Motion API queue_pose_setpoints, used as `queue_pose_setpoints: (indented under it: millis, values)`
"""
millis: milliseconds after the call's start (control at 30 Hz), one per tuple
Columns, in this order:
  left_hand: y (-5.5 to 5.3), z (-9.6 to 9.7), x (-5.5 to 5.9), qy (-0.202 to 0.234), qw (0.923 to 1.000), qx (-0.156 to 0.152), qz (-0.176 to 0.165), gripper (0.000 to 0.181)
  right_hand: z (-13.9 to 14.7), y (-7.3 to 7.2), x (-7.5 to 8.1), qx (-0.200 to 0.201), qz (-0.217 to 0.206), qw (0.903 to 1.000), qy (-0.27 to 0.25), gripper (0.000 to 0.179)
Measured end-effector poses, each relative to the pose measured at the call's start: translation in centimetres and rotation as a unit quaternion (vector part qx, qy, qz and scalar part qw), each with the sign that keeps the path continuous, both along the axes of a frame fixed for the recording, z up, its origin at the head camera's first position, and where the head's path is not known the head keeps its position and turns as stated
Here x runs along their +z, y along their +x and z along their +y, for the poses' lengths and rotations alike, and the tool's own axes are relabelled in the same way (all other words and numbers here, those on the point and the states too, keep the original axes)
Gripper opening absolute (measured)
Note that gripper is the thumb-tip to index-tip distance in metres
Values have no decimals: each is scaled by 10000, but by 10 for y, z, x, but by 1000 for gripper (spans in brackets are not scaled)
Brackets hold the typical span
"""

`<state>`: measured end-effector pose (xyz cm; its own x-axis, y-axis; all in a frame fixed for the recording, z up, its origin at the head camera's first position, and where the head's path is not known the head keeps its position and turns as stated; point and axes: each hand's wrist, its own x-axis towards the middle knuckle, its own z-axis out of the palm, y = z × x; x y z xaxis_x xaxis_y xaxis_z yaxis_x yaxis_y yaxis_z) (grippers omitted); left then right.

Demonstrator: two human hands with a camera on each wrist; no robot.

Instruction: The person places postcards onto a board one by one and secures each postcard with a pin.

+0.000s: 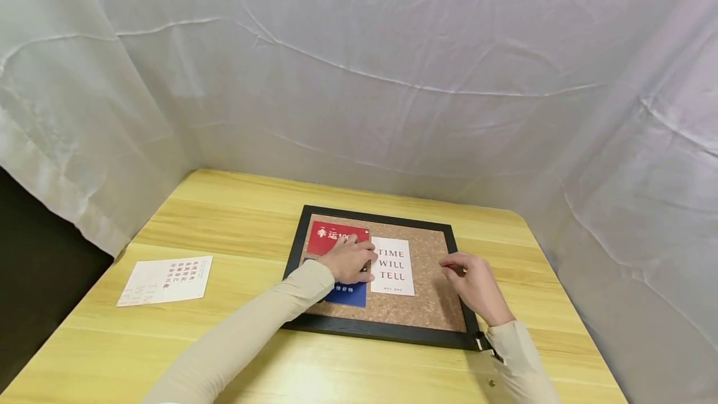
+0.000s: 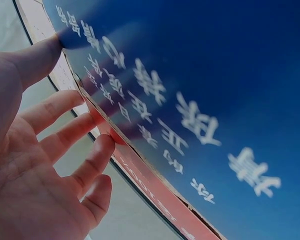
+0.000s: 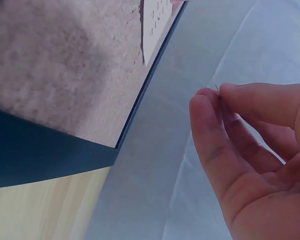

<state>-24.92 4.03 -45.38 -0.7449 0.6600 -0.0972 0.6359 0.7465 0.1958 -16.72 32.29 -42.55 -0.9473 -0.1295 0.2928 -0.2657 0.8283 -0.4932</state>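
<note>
White card [image 1: 392, 267], left hand [image 1: 349, 260], right hand [image 1: 475, 285] flanking

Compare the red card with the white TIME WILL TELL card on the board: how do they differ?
The red card has white lettering; the white card has reddish lettering.
The red card shows Chinese characters and digits, while the white card's large words are English.
The left hand hides part of the red card; the white card's large words are unobstructed.
Both lie on the corkboard.
</note>
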Motion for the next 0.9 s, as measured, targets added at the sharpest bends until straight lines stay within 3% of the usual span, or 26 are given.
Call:
queue_pose_setpoints:
  millis: [900]
  values:
    - [2,1,2,-68,9999,-24,73,47,-10,-46,1,-154,183,9997,57,12]
